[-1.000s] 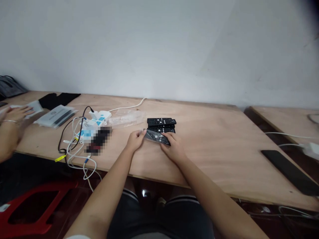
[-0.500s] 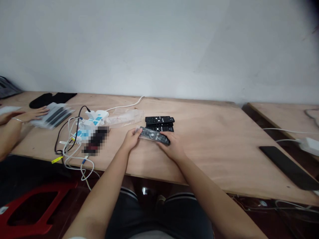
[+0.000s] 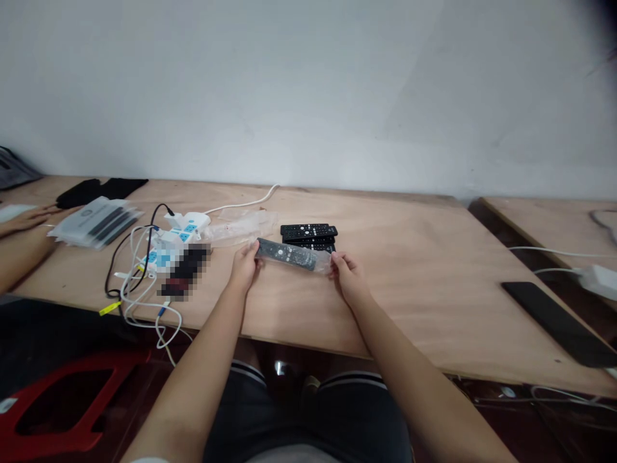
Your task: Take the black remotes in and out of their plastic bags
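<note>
A black remote control lies inside a clear plastic bag, held in front of me above the table. My left hand is closed on the left end of the bagged remote. My right hand pinches the bag at its right end, past the tip of the remote. Just behind it, several more black remotes lie stacked on the table, partly covered by the one I hold.
Left of me are crumpled clear bags, a white power strip with tangled cables and a pixelated dark object. Farther left, a co-worker's hands are by stacked packages. A black phone-like slab lies at right. A red stool stands below.
My right hand has slid right, off the remote's end and onto the bag's end. The remote sits further left, fully within the bag. The co-worker's hand has drawn back from the packages' top.
</note>
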A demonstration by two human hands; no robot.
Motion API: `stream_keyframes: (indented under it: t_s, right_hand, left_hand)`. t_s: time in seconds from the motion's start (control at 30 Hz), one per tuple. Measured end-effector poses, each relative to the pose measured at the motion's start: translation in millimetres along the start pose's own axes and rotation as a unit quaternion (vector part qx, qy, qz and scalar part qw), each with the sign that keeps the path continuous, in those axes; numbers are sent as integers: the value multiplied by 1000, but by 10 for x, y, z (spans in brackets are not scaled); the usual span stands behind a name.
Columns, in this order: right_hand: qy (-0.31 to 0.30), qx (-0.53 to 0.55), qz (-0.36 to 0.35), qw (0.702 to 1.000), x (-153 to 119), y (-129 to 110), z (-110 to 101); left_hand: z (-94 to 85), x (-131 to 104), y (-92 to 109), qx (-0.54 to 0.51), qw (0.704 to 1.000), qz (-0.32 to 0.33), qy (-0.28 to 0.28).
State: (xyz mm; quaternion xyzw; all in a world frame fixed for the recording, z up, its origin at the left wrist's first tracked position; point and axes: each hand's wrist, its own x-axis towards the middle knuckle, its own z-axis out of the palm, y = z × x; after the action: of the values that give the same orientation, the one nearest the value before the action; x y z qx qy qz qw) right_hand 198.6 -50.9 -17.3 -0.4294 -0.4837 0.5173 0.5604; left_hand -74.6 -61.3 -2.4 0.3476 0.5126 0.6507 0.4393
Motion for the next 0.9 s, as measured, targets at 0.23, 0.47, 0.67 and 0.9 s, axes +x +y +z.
stream_keyframes:
  t_s: [0.23,0.47,0.67,0.9]
  right_hand:
    - [-32,30,32,999,-43,-119,3]
    - [-63,0,62,996,-72,-158,26]
    - [-113,-18,45,992,-92,-175,30]
    - [-161,-49,49,984,-86,-107,-5]
  left_hand:
    - [-4,-26,5,9,1000,-6,3]
    - [8,-9,5,-27,1000,-9,6]
    - [-3,6,-14,-44,999,-3,-5]
    - [19,-41,26,-7,1000,-14,-11]
